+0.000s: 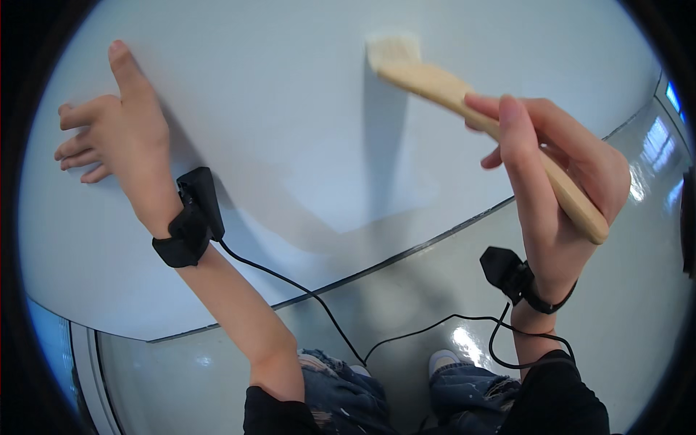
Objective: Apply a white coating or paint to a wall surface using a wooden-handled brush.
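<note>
My right hand (565,147) grips the long wooden handle of a flat brush (429,81). The handle slants from my palm up and left, with thumb and fingers around its middle. At the far end, pale bristles (394,50) meet or hover just over a smooth white tabletop (283,109), which of the two I cannot tell. My left hand (128,128) is at the tabletop's left side with nothing in it. Its thumb points away from me and its fingers are spread and slightly curled.
Black devices are strapped to my left wrist (187,228) and right wrist (514,274). Their thin black cable (331,312) crosses the table's dark near edge (402,254). Below are a glossy floor (179,375) and my shoes (443,360). Metal framing (89,359) stands at the lower left.
</note>
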The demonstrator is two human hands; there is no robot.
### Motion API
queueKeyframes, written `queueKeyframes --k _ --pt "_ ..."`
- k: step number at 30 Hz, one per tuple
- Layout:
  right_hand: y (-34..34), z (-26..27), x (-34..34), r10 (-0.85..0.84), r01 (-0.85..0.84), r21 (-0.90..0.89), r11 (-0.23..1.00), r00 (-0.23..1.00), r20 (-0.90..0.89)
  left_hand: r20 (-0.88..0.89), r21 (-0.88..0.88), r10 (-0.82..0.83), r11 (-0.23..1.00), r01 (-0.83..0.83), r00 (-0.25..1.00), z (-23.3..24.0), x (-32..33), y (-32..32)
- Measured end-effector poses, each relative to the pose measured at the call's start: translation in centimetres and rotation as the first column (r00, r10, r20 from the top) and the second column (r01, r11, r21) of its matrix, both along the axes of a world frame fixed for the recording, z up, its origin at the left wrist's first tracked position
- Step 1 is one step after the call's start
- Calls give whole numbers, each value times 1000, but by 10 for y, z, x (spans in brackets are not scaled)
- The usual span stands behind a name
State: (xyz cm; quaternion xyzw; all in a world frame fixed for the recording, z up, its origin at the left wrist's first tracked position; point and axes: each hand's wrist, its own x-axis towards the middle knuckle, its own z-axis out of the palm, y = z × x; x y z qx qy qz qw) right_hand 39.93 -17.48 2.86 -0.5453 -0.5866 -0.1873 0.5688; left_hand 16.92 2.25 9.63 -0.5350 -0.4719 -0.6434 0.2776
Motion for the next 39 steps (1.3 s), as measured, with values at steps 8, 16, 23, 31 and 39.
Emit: queueKeyframes --k 8,16,23,31,39 --pt "11 -6 5 93 -194 -416 889 964 -250 0 -1 24 1000 -24 1000 1 0 2" --pt "1 5 2 196 -215 -27 976 930 -312 -15 -5 24 1000 -24 1000 1 0 0" --pt "18 8 10 -30 27 364 931 1000 1 -11 -17 17 1000 -17 1000 2 2 -3" --pt "8 2 4 104 -98 106 990 993 -55 -6 -20 16 1000 -17 1000 1 2 -3" --pt "2 1 1 243 -269 -92 959 942 -230 -21 5 38 999 -38 999 2 0 1"
